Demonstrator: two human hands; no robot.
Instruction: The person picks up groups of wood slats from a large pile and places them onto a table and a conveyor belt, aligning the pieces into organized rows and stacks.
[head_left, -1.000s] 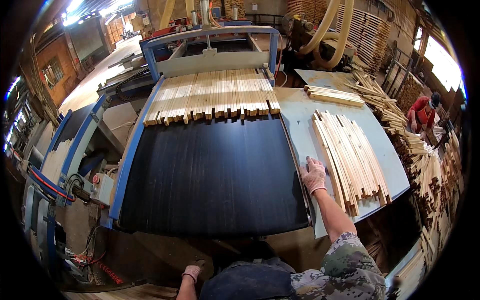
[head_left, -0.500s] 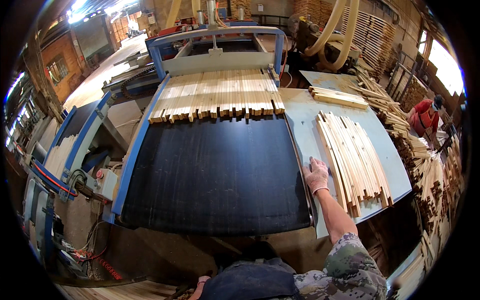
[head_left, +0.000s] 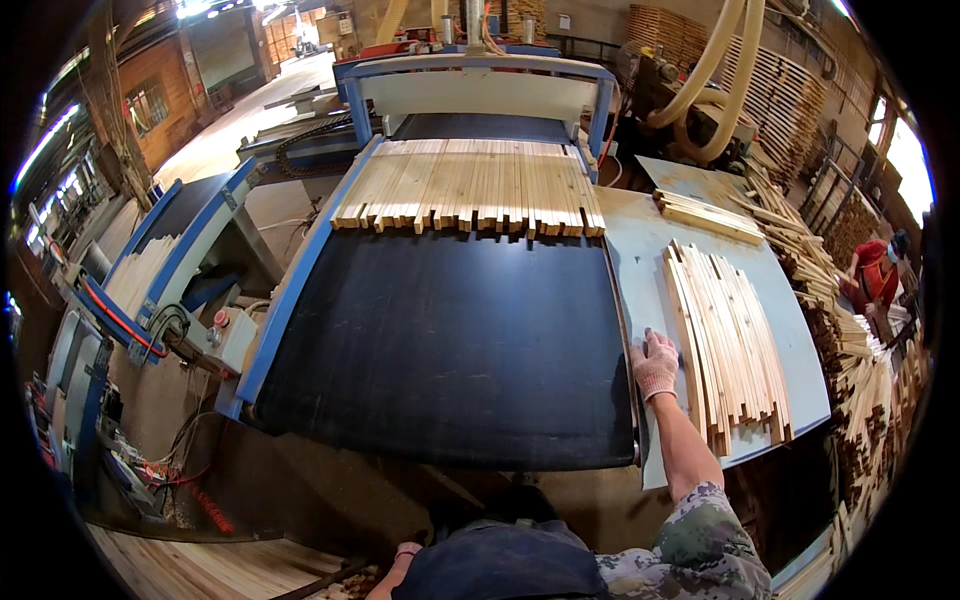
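My right hand (head_left: 655, 364), in a pale knit glove, lies on the blue-grey side table (head_left: 628, 270) close to the belt's right edge. Its fingers are stretched out and hold nothing. Just right of it is a bundle of wooden strips (head_left: 728, 345), laid side by side with a small gap from the hand. Low in the picture, beside my dark apron, a bit of my left hand (head_left: 408, 549) shows; its fingers are hidden. Ahead, a row of wooden strips (head_left: 465, 185) lies across the far part of the black conveyor belt (head_left: 450, 340), their near ends uneven.
A blue frame with a pale crossplate (head_left: 485, 95) spans the belt behind the row. A small strip stack (head_left: 708, 215) sits at the side table's far end. A control box with a red button (head_left: 228, 330) stands left. Heaped strips (head_left: 860, 370) and a person in red (head_left: 875, 275) are right.
The crossplate has risen, so belt now shows between it and the row of strips. The whole view has shifted a little; my right hand still rests on the side table.
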